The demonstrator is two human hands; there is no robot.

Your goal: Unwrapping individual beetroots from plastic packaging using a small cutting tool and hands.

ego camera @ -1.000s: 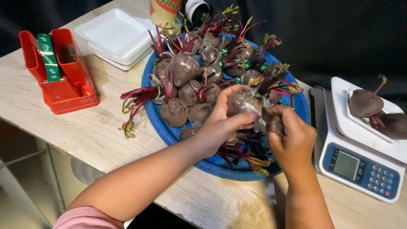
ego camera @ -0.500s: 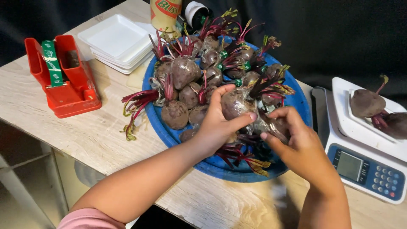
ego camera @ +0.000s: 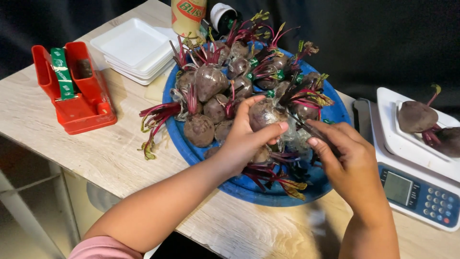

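A person is leaning over a pale wood-grain table (ego camera: 72,158), both bare forearms reaching in from the near edge toward a round blue tray (ego camera: 178,129) heaped with beetroots. The left hand (ego camera: 244,136) is curling its thumb and fingers around a dark, rounded beetroot wrapped in clear, crinkly plastic (ego camera: 263,114), which is sitting near the middle of the tray, just right of centre. The right hand (ego camera: 347,160) is pinching the gathered plastic and stems at that bundle's right side, fingertips closed on them. Around the hands, other wrapped beetroots (ego camera: 211,81) are crowding the far half of the tray, glossy under the film, some tied with green tape, their magenta stems and yellowing leaf tips sticking out in all directions. Loose stems (ego camera: 155,117) are spilling over the tray's left rim, and more are lying under the wrists at the near rim, so the pile is hemming the hands in closely. On the far left a red plastic tape dispenser (ego camera: 76,91) with a green roll is sitting, and beyond it a stack of white foam trays (ego camera: 132,45). A yellowish jar (ego camera: 189,17) and a white-capped bottle (ego camera: 223,12) are standing at the far edge. On the right, a white digital scale (ego camera: 417,158) is carrying a foam tray with two unwrapped beetroots (ego camera: 416,116), matte and earthy.
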